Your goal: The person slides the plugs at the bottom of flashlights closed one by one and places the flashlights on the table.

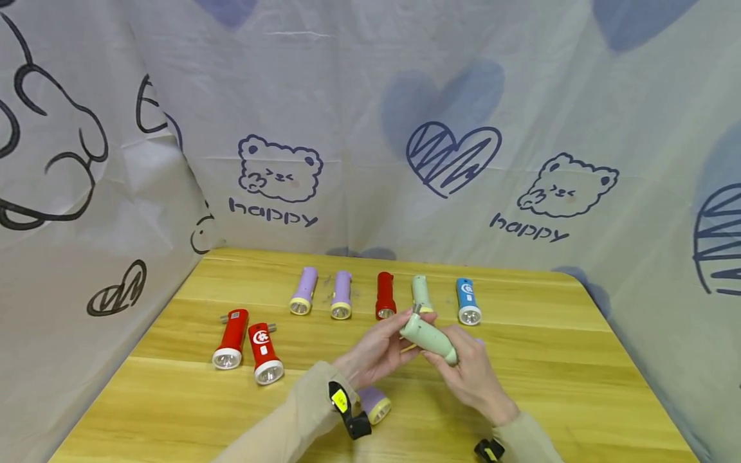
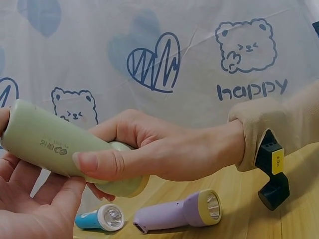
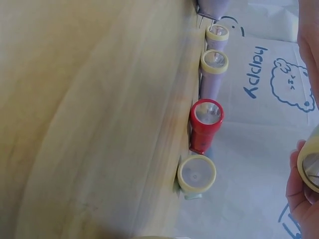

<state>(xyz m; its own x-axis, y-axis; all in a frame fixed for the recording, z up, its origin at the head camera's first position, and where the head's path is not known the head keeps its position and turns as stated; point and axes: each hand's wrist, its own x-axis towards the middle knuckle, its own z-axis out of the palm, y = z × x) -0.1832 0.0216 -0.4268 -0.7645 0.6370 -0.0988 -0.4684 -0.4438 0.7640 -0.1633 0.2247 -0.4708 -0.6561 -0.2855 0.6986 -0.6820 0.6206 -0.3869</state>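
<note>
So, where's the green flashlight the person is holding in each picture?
Head: the green flashlight is right of and below the middle.
Left wrist: the green flashlight is at the left, a bit below halfway down.
Right wrist: only the green flashlight's lamp end shows, cut off by the right edge.
Shared landmark: the bear-patterned cloth.

Held flashlt [image 3: 309,155] — cropped, R-wrist cam
</note>
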